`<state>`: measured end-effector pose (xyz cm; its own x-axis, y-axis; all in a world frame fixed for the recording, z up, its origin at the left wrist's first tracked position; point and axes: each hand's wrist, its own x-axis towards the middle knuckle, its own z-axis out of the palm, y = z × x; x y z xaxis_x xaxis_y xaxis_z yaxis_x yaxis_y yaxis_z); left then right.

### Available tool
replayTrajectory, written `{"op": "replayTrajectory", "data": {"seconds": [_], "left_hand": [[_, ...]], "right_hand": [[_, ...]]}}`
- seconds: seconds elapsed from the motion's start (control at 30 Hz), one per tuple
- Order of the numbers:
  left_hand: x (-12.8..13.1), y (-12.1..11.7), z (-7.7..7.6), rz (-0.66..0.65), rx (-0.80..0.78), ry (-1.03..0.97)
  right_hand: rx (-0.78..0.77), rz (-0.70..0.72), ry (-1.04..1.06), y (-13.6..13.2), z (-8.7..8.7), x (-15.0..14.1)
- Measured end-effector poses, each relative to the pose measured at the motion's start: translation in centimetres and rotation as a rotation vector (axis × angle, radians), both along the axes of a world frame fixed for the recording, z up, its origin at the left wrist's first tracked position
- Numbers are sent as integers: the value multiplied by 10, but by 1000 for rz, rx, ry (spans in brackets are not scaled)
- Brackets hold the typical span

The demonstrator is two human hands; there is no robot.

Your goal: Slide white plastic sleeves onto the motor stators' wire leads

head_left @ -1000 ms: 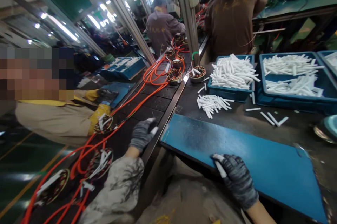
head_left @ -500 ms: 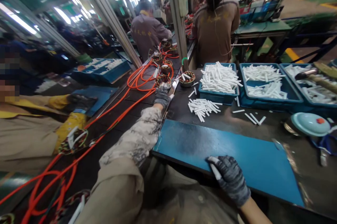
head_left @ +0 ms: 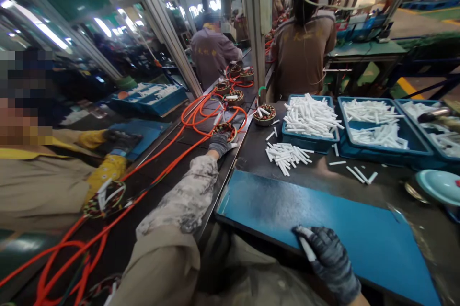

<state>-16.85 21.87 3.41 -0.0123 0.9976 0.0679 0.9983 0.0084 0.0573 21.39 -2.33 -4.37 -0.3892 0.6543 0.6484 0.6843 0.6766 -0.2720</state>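
Note:
My left hand, in a dark knit glove, is stretched far out over the black conveyor and grips a round wound stator with orange leads. My right hand, also gloved, rests on the near edge of a blue board and holds a white tube between its fingers. A loose pile of white tubes lies on the dark table beyond the board. Another stator with white tubes in it sits by the table's far left corner.
Blue bins of white tubes line the back of the table. Orange cables run along the conveyor with more stators. A person in beige and yellow works at left. Two people stand farther up the line.
My left arm reached forward along the conveyor, took hold of a stator, and has drawn it slightly nearer. My right hand stayed on the blue board with the tube.

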Motion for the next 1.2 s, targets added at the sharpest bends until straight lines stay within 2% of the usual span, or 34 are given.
{"op": "replayTrajectory", "data": {"seconds": [0.13, 0.27, 0.37, 0.5, 0.53, 0.6, 0.67, 0.7, 0.73, 0.8, 0.83, 0.87, 0.93, 1.0, 1.1, 1.2], "left_hand": [[-9, -40, 11, 122, -65, -110], [-1, -81, 33, 137, -120, -264], [33, -119, 35, 67, -198, -386], [107, -172, 17, -113, -315, -466], [120, -183, 13, -150, -330, -546], [130, -200, 12, -311, -423, -852], [116, -202, 19, -458, -494, -1177], [104, -196, 25, -485, -467, -1284], [91, -185, 30, -439, -344, -1392], [72, -153, 35, -296, 85, -1489], [68, -134, 34, -257, 262, -1425], [69, -117, 30, -289, 314, -1270], [79, -89, 18, -452, 230, -942], [93, -78, 5, -591, 90, -718], [97, -95, 1, -628, -80, -539], [81, -144, 22, -641, -301, -404]], "right_hand": [[12, -5, 2, 0, -3, 0], [37, -9, 1, 0, -3, 0], [24, 2, -13, 0, -3, 1], [-10, 13, -28, 0, -5, 3], [-26, 15, -19, 0, -4, 4], [-56, -2, 29, -1, -1, 6], [-49, -59, 111, -2, 7, 7], [-27, -95, 146, -3, 13, 6], [0, -127, 168, -4, 19, 5], [48, -139, 164, -5, 31, -3], [59, -106, 140, -5, 35, -9], [60, -54, 106, -4, 37, -16], [51, 44, 34, -1, 35, -27], [62, 83, -14, 5, 28, -31], [111, 149, -29, 16, 19, -14], [103, 295, -74, 26, 23, 19]]}}
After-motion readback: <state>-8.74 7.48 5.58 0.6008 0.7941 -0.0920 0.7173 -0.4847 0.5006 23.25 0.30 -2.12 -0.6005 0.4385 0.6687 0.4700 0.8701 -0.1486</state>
